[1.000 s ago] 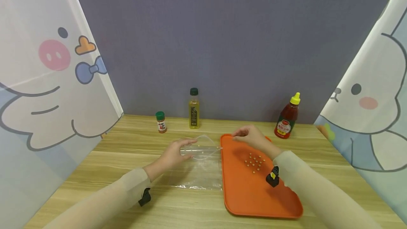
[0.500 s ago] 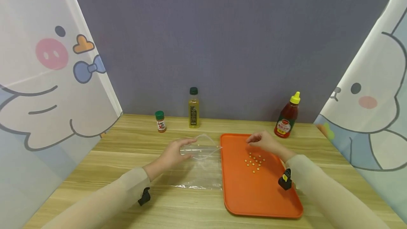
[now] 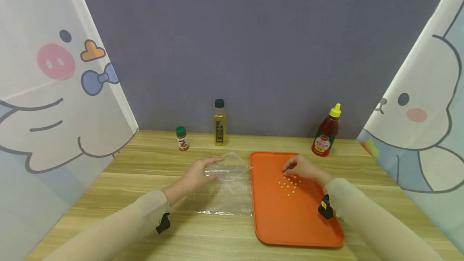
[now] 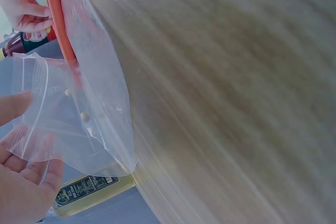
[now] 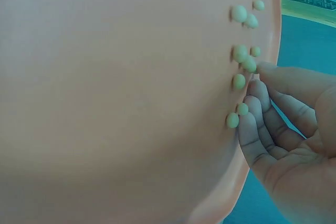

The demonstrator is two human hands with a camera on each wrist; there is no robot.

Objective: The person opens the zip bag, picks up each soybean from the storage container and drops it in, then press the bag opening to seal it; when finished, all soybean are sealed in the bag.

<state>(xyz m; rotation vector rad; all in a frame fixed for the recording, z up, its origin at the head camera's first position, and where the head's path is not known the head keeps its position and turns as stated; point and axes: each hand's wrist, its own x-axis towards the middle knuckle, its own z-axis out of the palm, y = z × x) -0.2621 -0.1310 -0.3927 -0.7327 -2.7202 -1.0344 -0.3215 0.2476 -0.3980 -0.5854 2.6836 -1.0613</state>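
Note:
A clear zip-top bag [image 3: 226, 194] lies on the table, its mouth raised and gaping. My left hand [image 3: 195, 176] holds it by the mouth, thumb apart from the curved fingers, which show partly through the plastic in the left wrist view. Inside sit a few pale soybeans [image 4: 84, 116]. To the right, an orange tray [image 3: 282, 224] bears several loose soybeans [image 3: 288, 185]. My right hand [image 3: 304, 168] is low over the tray, at the far edge of this cluster. In the right wrist view its thumb and fingertips come close to the soybeans [image 5: 239, 81], with a small gap between them.
Behind the bag stand a green-capped spice jar [image 3: 182, 138] and a bottle of yellow oil [image 3: 219, 123]. A ketchup bottle [image 3: 326, 131] with a yellow cap is beyond the tray's far right corner. A grey partition [image 3: 232, 51] backs the wooden table [image 3: 152, 148].
My right hand has gone from near the bag's mouth rightward over the tray, then down to the soybeans. My left hand stays at the bag.

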